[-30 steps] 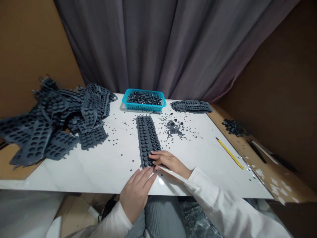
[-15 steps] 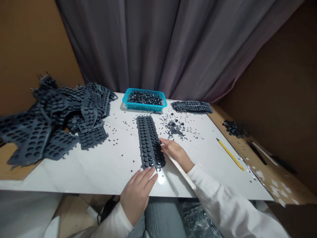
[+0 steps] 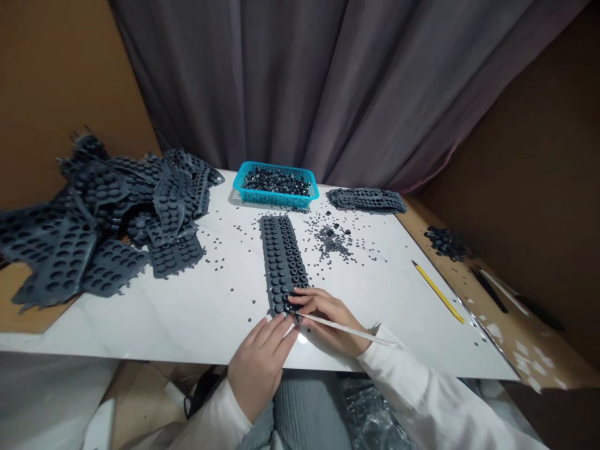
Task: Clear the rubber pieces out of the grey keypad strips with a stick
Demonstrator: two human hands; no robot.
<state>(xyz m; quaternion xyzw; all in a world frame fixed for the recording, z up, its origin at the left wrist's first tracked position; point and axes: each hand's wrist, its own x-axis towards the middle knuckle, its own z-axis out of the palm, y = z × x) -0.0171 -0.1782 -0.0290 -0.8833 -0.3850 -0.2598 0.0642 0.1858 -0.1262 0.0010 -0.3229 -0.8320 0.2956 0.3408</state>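
Note:
A dark grey rubber strip [image 3: 281,256] with rows of round studs lies lengthwise before me on the white table. My left hand [image 3: 261,349] rests at its near end, fingers stretched out and fingertips on the edge. My right hand [image 3: 335,319] is closed around a long, thin white stick-like tool [image 3: 347,327]. The tool's tip reaches the studs at the strip's near right corner, close to my left fingertips. The right fingers cover part of that corner, and what exactly the tip touches is too small to make out.
A blue basket [image 3: 276,199] of small black parts stands at the back. Heaped studded sheets [image 3: 117,212] fill the left; a stack of strips [image 3: 366,200] lies back right. Small dark discs [image 3: 332,242] are scattered about. A yellow pencil-like tool [image 3: 438,291] and black parts [image 3: 445,242] lie right.
My right hand has moved toward me and slightly left, bringing the white tool from the strip's right edge to its near corner. My left hand stays in place.

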